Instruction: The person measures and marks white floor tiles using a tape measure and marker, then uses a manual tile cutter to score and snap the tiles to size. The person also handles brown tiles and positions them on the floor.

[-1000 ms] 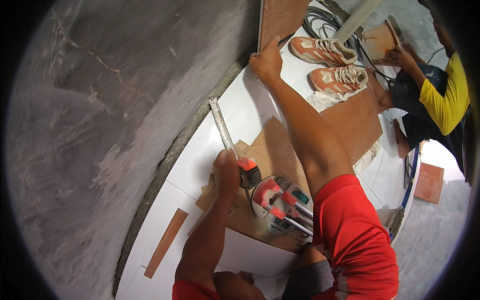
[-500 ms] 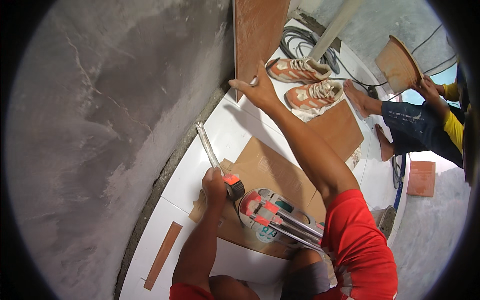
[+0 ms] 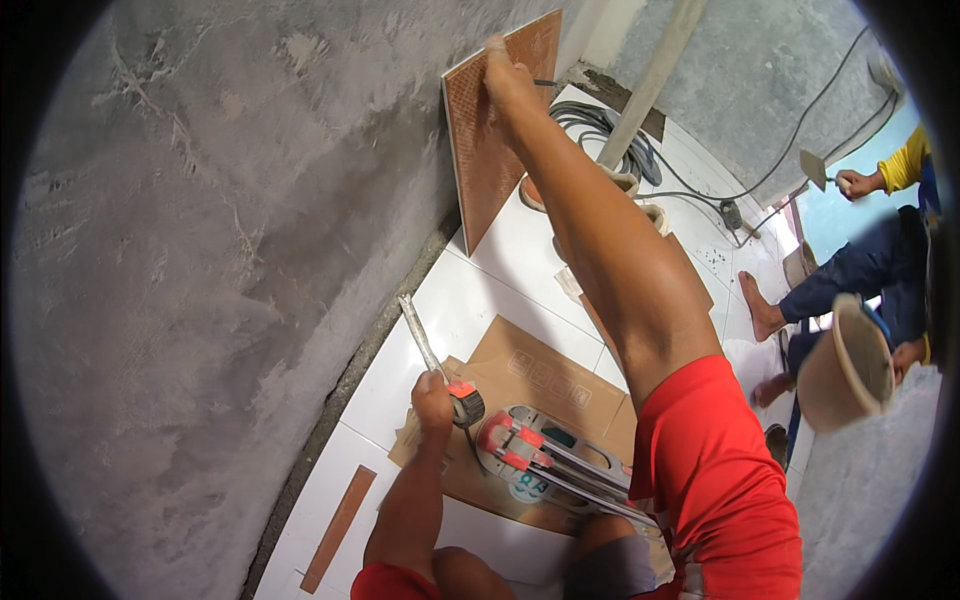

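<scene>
My left hand is closed around a black and orange tape measure, low over a cardboard sheet. Its short metal blade sticks out toward the wall's foot. Up ahead, my right hand grips a brown square tile near its upper edge. That tile stands on edge, tilted by the wall, with a textured face showing. A thin dark stick like a pencil pokes out beside my right fingers, which are partly hidden. Between my arms lies a grey and red manual tile cutter.
The cutter rests on cardboard over white floor tiles. A narrow brown tile strip lies near the rough wall. A coiled cable and a pole are ahead. At right, a co-worker holds a trowel and a bucket.
My right hand, spread open before, has moved up and taken hold of the tile, which now leans differently. The left hand stays near its place. The co-worker's bucket has swung down, and a trowel shows.
</scene>
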`<state>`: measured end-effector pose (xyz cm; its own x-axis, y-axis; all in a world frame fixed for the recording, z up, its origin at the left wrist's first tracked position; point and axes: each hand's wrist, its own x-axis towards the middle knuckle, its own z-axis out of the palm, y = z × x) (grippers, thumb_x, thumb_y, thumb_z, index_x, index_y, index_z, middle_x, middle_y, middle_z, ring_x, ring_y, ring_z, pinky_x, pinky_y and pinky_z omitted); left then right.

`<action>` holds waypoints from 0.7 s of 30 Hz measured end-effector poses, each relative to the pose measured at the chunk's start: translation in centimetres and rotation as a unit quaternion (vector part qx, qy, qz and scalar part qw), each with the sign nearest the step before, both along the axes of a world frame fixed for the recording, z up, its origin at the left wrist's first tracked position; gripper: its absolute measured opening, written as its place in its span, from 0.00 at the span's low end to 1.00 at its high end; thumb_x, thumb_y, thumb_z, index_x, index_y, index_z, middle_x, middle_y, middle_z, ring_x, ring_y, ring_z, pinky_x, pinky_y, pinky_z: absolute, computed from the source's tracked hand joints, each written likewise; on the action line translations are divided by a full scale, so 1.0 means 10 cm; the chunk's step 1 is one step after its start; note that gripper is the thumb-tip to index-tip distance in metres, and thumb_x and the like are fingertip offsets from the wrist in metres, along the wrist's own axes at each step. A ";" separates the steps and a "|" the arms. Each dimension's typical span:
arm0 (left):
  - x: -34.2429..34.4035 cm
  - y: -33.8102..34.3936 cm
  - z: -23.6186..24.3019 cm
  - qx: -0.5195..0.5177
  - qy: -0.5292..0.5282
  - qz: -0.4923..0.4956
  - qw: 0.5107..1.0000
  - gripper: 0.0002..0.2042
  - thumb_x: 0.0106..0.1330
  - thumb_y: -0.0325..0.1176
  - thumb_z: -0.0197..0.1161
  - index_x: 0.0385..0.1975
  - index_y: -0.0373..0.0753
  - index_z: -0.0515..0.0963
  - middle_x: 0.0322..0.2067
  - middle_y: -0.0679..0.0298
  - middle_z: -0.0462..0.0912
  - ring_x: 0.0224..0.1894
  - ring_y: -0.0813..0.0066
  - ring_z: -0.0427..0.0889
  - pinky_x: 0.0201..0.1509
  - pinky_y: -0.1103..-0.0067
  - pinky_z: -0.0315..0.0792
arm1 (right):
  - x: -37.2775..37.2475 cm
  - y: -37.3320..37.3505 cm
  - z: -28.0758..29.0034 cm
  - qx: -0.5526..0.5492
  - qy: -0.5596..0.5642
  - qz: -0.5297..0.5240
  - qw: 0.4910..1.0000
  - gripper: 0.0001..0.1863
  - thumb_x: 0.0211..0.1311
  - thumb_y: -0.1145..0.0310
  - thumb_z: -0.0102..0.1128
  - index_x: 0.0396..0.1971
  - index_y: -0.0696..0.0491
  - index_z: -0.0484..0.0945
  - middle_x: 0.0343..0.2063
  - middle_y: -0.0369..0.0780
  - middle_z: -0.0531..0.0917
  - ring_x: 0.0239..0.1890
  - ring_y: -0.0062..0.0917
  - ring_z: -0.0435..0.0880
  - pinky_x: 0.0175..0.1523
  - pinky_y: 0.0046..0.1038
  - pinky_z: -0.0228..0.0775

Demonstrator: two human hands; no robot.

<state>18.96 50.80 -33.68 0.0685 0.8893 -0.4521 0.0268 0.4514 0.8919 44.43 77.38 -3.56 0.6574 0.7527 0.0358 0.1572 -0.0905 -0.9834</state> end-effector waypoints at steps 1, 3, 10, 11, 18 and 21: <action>0.01 -0.01 0.02 0.007 0.004 -0.003 1.000 0.12 0.71 0.34 0.51 0.26 0.33 0.71 0.24 0.66 0.69 0.29 0.78 0.66 0.37 0.74 0.66 | 0.00 0.05 0.00 -0.012 -0.016 -0.010 1.000 0.48 0.66 0.33 0.48 0.68 0.62 0.60 0.67 0.56 0.65 0.67 0.46 0.66 0.64 0.61 0.56; -0.01 -0.02 -0.05 0.027 0.016 0.004 0.999 0.13 0.70 0.34 0.52 0.25 0.32 0.71 0.22 0.63 0.70 0.28 0.75 0.66 0.36 0.72 0.66 | -0.05 0.13 0.01 -0.004 -0.024 -0.025 0.999 0.48 0.66 0.35 0.51 0.67 0.65 0.60 0.67 0.59 0.63 0.68 0.51 0.65 0.63 0.64 0.57; -0.03 -0.02 -0.19 0.064 0.054 0.008 0.996 0.15 0.69 0.35 0.52 0.24 0.28 0.69 0.20 0.53 0.69 0.26 0.66 0.65 0.36 0.66 0.66 | 0.00 0.00 0.15 -0.032 0.025 0.016 0.999 0.47 0.62 0.45 0.62 0.66 0.69 0.57 0.67 0.62 0.61 0.67 0.60 0.64 0.61 0.71 0.60; -0.02 -0.02 -0.18 0.064 0.055 0.007 0.996 0.15 0.69 0.35 0.52 0.24 0.28 0.69 0.20 0.52 0.69 0.25 0.64 0.65 0.36 0.65 0.66 | -0.01 -0.01 0.20 -0.034 0.025 0.011 0.999 0.46 0.62 0.47 0.63 0.66 0.69 0.59 0.67 0.62 0.62 0.67 0.60 0.65 0.61 0.71 0.60; 0.00 0.02 -0.21 0.048 0.075 -0.013 0.996 0.13 0.68 0.33 0.51 0.25 0.30 0.72 0.22 0.62 0.71 0.29 0.73 0.67 0.37 0.72 0.67 | 0.15 -0.05 0.41 -0.043 -0.001 -0.034 0.998 0.30 0.60 0.63 0.60 0.56 0.69 0.68 0.56 0.61 0.72 0.57 0.59 0.75 0.50 0.70 0.72; 0.00 0.02 -0.19 0.058 0.091 -0.011 0.994 0.14 0.68 0.35 0.51 0.25 0.29 0.72 0.23 0.55 0.73 0.29 0.66 0.68 0.38 0.68 0.67 | 0.24 -0.10 0.50 -0.068 0.011 -0.046 0.997 0.24 0.59 0.68 0.58 0.51 0.70 0.70 0.50 0.59 0.75 0.49 0.57 0.81 0.46 0.68 0.76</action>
